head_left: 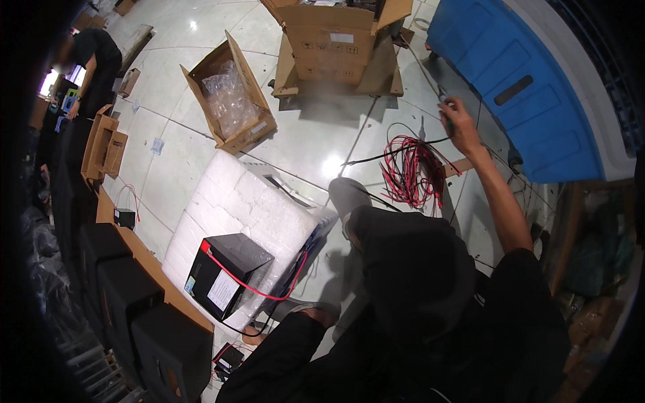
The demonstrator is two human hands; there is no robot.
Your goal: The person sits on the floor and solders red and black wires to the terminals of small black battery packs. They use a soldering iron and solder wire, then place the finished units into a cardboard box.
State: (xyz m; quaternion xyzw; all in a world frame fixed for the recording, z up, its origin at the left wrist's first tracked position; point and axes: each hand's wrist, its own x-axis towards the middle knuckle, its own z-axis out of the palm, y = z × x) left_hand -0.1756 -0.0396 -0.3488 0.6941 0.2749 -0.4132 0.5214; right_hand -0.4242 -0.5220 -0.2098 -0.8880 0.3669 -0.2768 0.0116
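My right hand (460,127) reaches out at the upper right, fingers curled on a dark cable (376,156) above a loose bundle of red and black wires (403,174) on the tiles. A grey cable (423,67) runs just beyond the fingertips. At the lower left, a black battery (222,279) with red and black leads rests on a white foam block (211,201). My left hand is not clearly in view; a small patch of skin beside the foam is too hidden to identify.
An open carton (205,77) holds bubble wrap. A stacked box (316,47) stands at the top, a blue bin (531,121) at right. Black cases (164,349) line the left. Another person (94,54) bends at far upper left. A small battery (124,218) sits on the floor.
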